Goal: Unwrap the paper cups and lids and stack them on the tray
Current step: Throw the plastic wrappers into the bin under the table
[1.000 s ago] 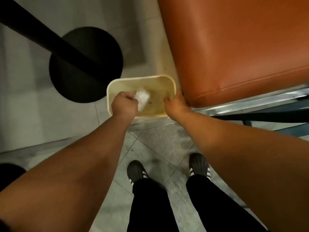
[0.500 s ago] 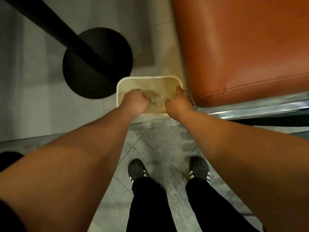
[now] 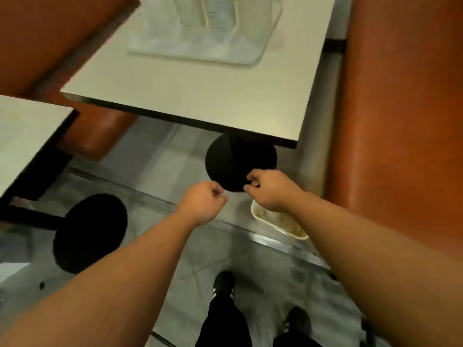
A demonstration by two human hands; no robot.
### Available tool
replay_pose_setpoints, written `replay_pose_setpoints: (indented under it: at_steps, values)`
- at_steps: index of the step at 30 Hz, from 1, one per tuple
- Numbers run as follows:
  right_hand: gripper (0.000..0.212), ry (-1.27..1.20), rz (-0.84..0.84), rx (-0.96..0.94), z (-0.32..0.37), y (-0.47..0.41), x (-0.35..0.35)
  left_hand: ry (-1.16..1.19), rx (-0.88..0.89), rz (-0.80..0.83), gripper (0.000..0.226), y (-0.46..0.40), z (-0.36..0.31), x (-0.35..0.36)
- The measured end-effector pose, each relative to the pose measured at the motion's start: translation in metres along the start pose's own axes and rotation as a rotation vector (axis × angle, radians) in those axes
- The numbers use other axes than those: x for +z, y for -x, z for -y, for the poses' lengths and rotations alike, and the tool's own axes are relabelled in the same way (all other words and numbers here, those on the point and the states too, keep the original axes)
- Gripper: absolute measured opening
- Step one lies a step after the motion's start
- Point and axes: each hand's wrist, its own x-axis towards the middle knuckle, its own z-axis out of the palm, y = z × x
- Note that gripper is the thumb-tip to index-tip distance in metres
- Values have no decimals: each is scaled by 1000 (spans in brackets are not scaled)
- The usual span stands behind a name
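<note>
Bottom of frame: shoes (image 3: 223, 284) and dark trouser legs on tiled floor (image 3: 160, 169), blurred

Mid frame: both hands raised over the floor, apart from each other. Left hand (image 3: 203, 204) fingers curled in, nothing visible in the grip. Right hand (image 3: 269, 190) likewise curled, thumb to fingertips; whether a scrap of wrap is pinched there is too small to tell

Bin (image 3: 260, 216), cream, on the floor lower right, partly under the right forearm; contents not readable

Behind the hands: black table base (image 3: 225, 159), then the tabletop (image 3: 200, 96)

Top of frame: clear tray (image 3: 195, 50) on the tabletop, holding what looks like stacked cups (image 3: 218, 13), pale and smeared by motion, cut off by the top edge. Count unknown, lids not made out

Judgement: between steps, hands free near the bin. Next move likely calls for reaching up to the tabletop for another wrapped bundle, if any remain; none visible

Orange seats (image 3: 400, 108) on both sides
</note>
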Motion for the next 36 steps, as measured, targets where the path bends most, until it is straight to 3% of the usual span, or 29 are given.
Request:
replay_pose_setpoints:
  at_steps: [8,17,24,28,30,33,36]
  values:
    - [51,181,-10,-312,171,-3,-15,6,-78,-298,21,54,71,-163]
    - [50,337,81,-501,395,-124,52,-130,-275,-535,22,48,302,-321]
    - [49,425,278,-571,526,-223,148,-150,-460,-413,44,8,446,-360]
    - [49,449,361,-590,558,-255,193,-156,-402,-98,76,-5,493,-357]
    - [52,470,423,-597,564,-264,210,-219,-358,-73,64,-10,503,-357]
    - [64,524,464,-612,566,-270,228,-274,-297,-125,21,-14,505,-361]
    - [81,610,341,-748,570,-266,229,-171,-299,-125,19,-14,497,-370]
